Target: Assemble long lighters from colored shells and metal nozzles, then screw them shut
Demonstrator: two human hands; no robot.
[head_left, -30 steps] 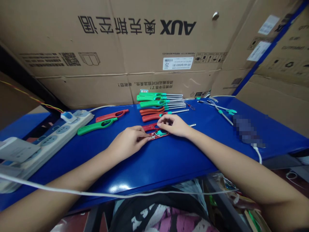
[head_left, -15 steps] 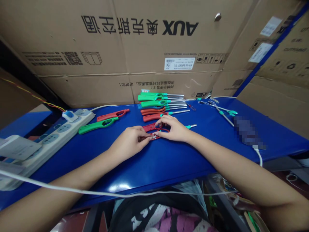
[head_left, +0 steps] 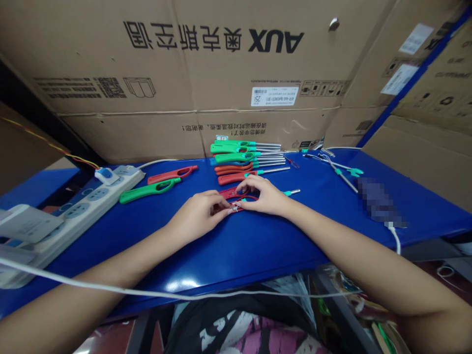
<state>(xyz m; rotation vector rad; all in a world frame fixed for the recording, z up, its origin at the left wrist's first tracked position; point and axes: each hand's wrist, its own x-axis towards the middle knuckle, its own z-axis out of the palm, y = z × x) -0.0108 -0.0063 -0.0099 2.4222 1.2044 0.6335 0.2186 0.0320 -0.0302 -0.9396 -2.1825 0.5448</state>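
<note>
Both hands are on an opened red long-neck gas lighter whose shell lies split on the blue table, small metal and pale parts showing inside the near half. My left hand has its thumb and fingers closed on the near half's left end; its grip is partly hidden. My right hand curls over the lighter's middle, thumb against the near half and fingertips near the far half. A metal tube with a teal collar sticks out beyond my right hand. Just behind lies another red lighter, with its metal tube pointing right.
Several green lighters are stacked against the cardboard wall. At left lie a red handle, a green handle and a power strip. A blurred dark object sits at right. A white cable crosses the front.
My left fingers have shifted very slightly on the near shell half. Otherwise both hands and the lighters stay where they were.
</note>
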